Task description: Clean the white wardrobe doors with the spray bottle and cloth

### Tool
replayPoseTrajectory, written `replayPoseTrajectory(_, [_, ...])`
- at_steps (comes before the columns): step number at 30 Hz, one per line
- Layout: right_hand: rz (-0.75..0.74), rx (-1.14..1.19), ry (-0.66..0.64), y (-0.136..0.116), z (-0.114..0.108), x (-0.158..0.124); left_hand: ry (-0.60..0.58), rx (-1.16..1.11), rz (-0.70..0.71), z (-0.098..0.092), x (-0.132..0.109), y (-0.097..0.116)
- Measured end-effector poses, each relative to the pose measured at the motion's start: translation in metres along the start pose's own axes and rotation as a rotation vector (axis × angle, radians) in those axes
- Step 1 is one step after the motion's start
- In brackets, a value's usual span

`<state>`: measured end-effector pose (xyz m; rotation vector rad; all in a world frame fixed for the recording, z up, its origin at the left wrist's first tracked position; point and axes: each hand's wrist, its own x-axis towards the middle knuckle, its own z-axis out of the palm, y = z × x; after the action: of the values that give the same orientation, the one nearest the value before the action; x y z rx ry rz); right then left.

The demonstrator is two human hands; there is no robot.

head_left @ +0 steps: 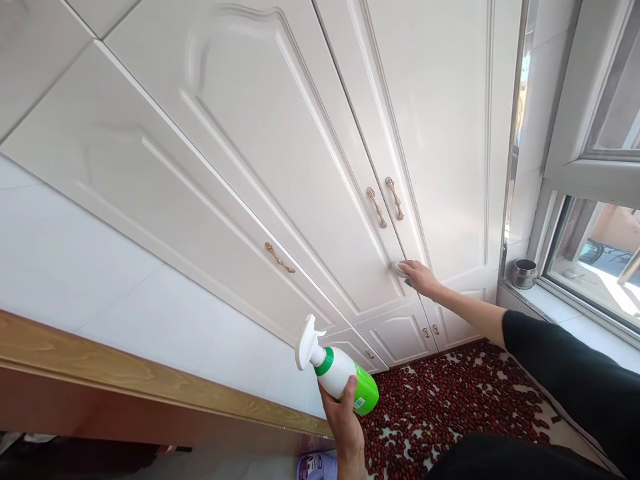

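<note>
My left hand (344, 421) is wrapped round the body of a spray bottle (341, 371), white and green with a white trigger head that points up and to the left. My right hand (420, 277) presses a pale cleaning cloth (401, 269) against a white cabinet door (310, 200), low down near the gap between two tall doors. Most of the cloth is hidden under the fingers. Just above this hand are two ornate gold handles, a left one (377, 207) and a right one (395, 199).
Many dark red dried fruits (450, 400), perhaps dates, cover the floor below the cabinet. A metal pot (524, 274) stands on the windowsill at the right. A purple container (317, 465) sits at the bottom, beside a wooden door frame (150, 375).
</note>
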<state>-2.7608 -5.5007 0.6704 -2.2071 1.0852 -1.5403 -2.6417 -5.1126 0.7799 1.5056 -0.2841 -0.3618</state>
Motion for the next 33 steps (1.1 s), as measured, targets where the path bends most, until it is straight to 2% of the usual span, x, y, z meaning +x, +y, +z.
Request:
replayPoseTrajectory(1, [0.022, 0.0, 0.025, 0.004, -0.009, -0.001, -0.003, 0.007, 0.002, 0.0, 0.001, -0.002])
replayPoseTrajectory(3, [0.094, -0.008, 0.104, 0.01, -0.028, 0.027, -0.015, 0.022, 0.003, 0.006, 0.003, -0.005])
replayPoseTrajectory(5, [0.131, -0.018, 0.172, 0.011, -0.046, 0.087, -0.048, 0.025, 0.014, 0.018, 0.004, -0.007])
replayPoseTrajectory(6, [0.112, -0.019, 0.189, 0.011, -0.052, 0.121, -0.073, 0.022, 0.024, 0.025, 0.004, -0.007])
replayPoseTrajectory(7, [0.03, -0.022, 0.209, 0.012, -0.054, 0.155, -0.108, 0.018, 0.038, 0.033, 0.003, -0.008])
replayPoseTrajectory(9, [-0.096, -0.075, 0.194, 0.015, -0.048, 0.204, -0.188, 0.013, 0.059, 0.047, 0.0, -0.01])
replayPoseTrajectory(10, [-0.105, -0.095, 0.177, 0.018, -0.039, 0.217, -0.221, 0.015, 0.061, 0.053, -0.001, -0.011])
replayPoseTrajectory(12, [-0.058, -0.098, 0.193, 0.026, -0.016, 0.217, -0.254, 0.032, 0.043, 0.059, -0.004, -0.016])
replayPoseTrajectory(16, [0.064, -0.066, 0.352, 0.052, 0.036, 0.164, -0.206, 0.097, -0.013, 0.059, -0.003, -0.029])
replayPoseTrajectory(19, [0.129, -0.083, 0.342, 0.079, 0.072, 0.117, -0.128, 0.127, -0.044, 0.056, 0.004, -0.039])
replayPoseTrajectory(21, [0.198, -0.118, 0.253, 0.095, 0.091, 0.082, -0.097, 0.147, -0.065, 0.057, 0.009, -0.045])
replayPoseTrajectory(27, [0.45, -0.112, -0.136, 0.131, 0.133, -0.043, -0.062, 0.234, -0.113, 0.068, 0.018, -0.058])
replayPoseTrajectory(30, [0.513, -0.09, -0.22, 0.151, 0.15, -0.101, -0.058, 0.264, -0.132, 0.079, 0.02, -0.063])
replayPoseTrajectory(33, [0.553, -0.067, -0.292, 0.171, 0.158, -0.154, -0.063, 0.318, -0.142, 0.091, 0.021, -0.067])
